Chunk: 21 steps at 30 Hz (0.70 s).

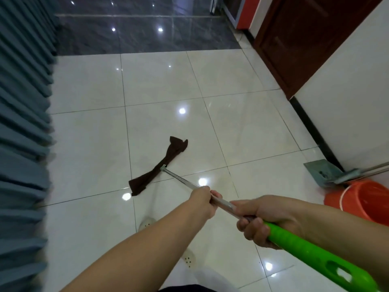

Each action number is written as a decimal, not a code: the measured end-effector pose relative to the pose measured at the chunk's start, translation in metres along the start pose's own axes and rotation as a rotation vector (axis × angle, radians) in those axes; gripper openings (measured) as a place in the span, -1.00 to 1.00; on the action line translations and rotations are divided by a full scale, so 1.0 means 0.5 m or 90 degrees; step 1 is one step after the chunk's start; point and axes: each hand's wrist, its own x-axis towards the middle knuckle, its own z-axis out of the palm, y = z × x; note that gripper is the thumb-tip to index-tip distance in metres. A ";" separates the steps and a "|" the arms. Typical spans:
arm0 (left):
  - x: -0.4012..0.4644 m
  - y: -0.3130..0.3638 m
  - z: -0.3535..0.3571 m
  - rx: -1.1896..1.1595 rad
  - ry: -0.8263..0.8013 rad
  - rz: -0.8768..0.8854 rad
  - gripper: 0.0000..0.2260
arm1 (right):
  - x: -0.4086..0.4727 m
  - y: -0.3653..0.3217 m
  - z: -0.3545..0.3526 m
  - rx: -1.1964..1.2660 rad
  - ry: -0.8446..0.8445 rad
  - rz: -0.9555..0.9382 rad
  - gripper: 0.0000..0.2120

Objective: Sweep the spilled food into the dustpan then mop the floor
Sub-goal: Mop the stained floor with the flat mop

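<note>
Glossy cream floor tiles (pixel 160 85) fill the middle of the scene and give way at the far end to dark grey polished tiles (pixel 147 28), with blue-grey pleated curtains (pixel 23 114) along the left and a white wall (pixel 349 98) with a black skirting and a dark brown door (pixel 294 39) on the right. No writing or label can be read anywhere. Near the right wall stands an orange bucket (pixel 362 199); what it holds cannot be made out. Just beyond it a grey dustpan (pixel 320 171) lies on the floor with a long metal handle running off to the right. The mop (pixel 181 178) lies out over the tiles in the centre, its dark brown cloth (pixel 160 165) twisted and spread flat on the floor. The left hand (pixel 205 202) has its fingers curled round the metal shaft, farther along; the right hand (pixel 259 222) grips nearer, fingers wrapped where the shaft meets the bright green grip (pixel 320 258). Two pale shoes (pixel 147 223) show beneath the forearms.
</note>
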 end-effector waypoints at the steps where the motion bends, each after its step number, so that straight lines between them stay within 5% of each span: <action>1: 0.009 0.020 0.000 0.003 0.001 0.020 -0.86 | 0.011 -0.017 0.013 -0.008 0.002 0.003 -0.80; 8: 0.062 0.193 -0.024 0.047 0.047 0.117 -0.80 | 0.114 -0.108 0.141 0.001 -0.032 -0.003 -0.95; 21: 0.125 0.675 -0.019 0.086 0.096 0.137 -0.81 | 0.250 -0.422 0.480 0.068 -0.059 -0.034 -0.77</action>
